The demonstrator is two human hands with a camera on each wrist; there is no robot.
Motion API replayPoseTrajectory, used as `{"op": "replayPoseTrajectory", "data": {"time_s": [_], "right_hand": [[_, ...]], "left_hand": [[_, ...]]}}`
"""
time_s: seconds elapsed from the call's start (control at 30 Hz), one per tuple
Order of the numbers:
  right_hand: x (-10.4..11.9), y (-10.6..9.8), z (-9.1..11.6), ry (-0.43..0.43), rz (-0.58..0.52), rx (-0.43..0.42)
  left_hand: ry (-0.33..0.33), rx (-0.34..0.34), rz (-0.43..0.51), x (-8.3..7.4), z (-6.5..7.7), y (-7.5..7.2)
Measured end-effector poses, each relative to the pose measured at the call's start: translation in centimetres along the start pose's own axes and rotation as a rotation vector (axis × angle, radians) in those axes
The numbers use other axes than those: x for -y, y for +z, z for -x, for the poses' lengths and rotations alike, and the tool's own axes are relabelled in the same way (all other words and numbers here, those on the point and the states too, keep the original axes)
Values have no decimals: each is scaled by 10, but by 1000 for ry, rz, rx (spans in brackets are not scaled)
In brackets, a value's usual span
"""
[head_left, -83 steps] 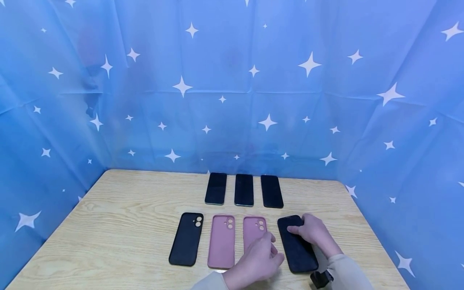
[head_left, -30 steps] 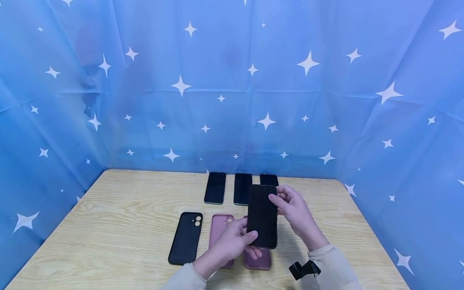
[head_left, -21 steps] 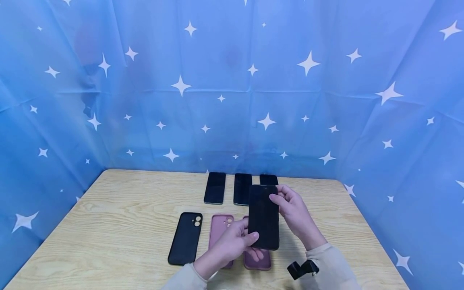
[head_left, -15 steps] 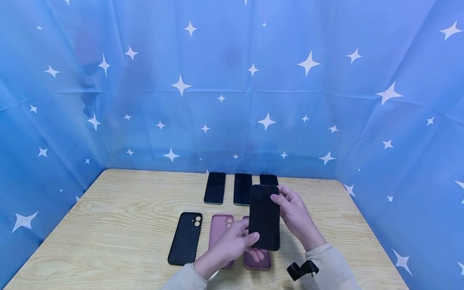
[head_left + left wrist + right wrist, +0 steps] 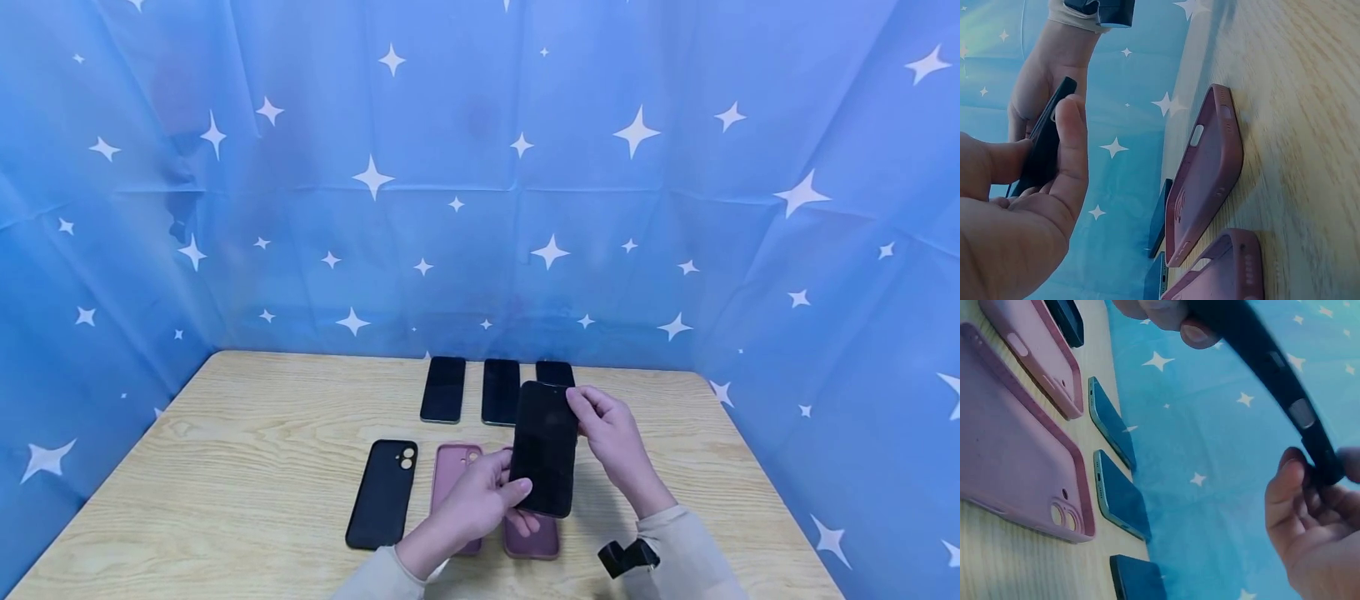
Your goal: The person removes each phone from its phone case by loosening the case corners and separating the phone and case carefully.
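Both hands hold a smartphone in a black case [image 5: 543, 450] tilted up above the table, its dark screen facing me. My left hand [image 5: 476, 504] grips the lower left side, thumb on the screen and fingers behind. At the upper right corner my right hand [image 5: 615, 437] pinches the edge between thumb and fingers. Side cutouts show along the black case [image 5: 1266, 362] in the right wrist view, where its long edge looks bowed. Below lies a pink phone case [image 5: 532, 542], partly hidden by the phone; another pink case [image 5: 453, 467] is partly behind my left hand.
An empty black phone case [image 5: 381, 496] lies left of the pink ones. Along the back of the wooden table [image 5: 247, 467] lie three dark phones, a left one [image 5: 442, 389], a middle one [image 5: 500, 392] and a right one [image 5: 555, 372]. A starry blue curtain [image 5: 465, 250] encloses the table.
The cased phone, earlier flat on the table at the right, is now lifted in both hands over the pink case. Most recently, my right thumb slid from the screen to its upper right corner.
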State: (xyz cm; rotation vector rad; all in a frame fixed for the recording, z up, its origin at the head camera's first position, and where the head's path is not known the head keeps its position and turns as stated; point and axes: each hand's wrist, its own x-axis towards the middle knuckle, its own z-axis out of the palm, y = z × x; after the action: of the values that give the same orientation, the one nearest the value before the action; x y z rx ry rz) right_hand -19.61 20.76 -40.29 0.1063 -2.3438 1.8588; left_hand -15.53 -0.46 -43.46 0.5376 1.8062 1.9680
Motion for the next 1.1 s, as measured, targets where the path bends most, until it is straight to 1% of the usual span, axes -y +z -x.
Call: {"op": "replayPoseTrajectory", "data": {"time_s": [0.13, 0.27, 0.37, 0.5, 0.67, 0.8, 0.97, 1.1], "right_hand": [[2, 0, 0, 8, 74, -43], [3, 3, 0, 16, 96, -86], [1, 6, -1, -6, 124, -120], [0, 10, -1, -23, 150, -149], [0, 11, 1, -10, 198, -144], [0, 12, 3, -30, 234, -148], [-2, 14, 2, -36, 215, -169], [-4, 14, 2, -23, 162, -174]], "left_hand": [[40, -28, -5, 1, 1, 2], [84, -55, -25, 4, 0, 4], [111, -67, -55, 5, -1, 5], [125, -75, -86, 6, -1, 7], [119, -82, -93, 6, -1, 10], [97, -92, -82, 7, -1, 12], [78, -95, -68, 7, -1, 12], [69, -93, -82, 7, -1, 10]]}}
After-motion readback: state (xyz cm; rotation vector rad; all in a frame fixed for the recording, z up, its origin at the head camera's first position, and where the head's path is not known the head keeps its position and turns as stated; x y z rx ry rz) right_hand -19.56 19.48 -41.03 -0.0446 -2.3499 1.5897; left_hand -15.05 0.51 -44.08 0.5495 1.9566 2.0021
